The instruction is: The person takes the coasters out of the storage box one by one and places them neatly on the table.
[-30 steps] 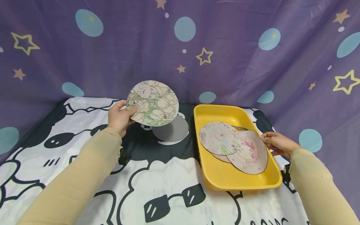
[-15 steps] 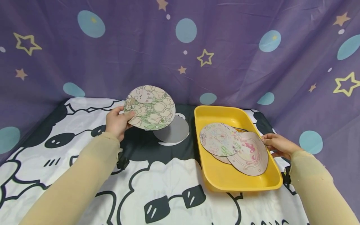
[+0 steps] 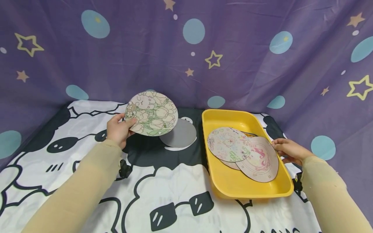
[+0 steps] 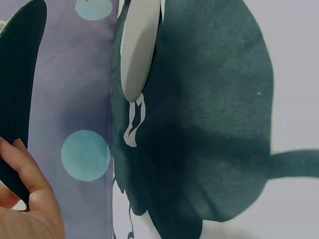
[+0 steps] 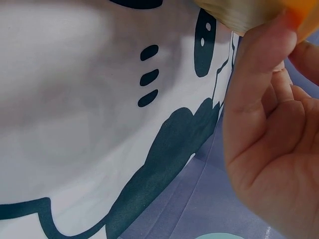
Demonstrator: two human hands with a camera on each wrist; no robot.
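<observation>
My left hand [image 3: 118, 130] pinches the left edge of a round mat [image 3: 154, 115] printed with pale tulips and a small animal. The mat is tilted up above the cloth, and its dark underside shows in the left wrist view. Behind and below it lies a grey oval disc [image 3: 183, 134], partly covered by the mat. My right hand [image 3: 289, 149] grips the right rim of a yellow tray [image 3: 227, 191], thumb on top. In the tray several round mats overlap: one with a pastel drawing [image 3: 227, 144] on top, beside one with a pink figure [image 3: 260, 161].
A black-and-white cartoon cloth [image 3: 172, 181] covers the table. A purple curtain [image 3: 140, 48] with stars and blue spots hangs right behind it and along the right side. The tray walls stand up around the mats.
My left hand has carried the tulip mat a little left and down, uncovering more of the grey disc. The right hand stays on the tray rim.
</observation>
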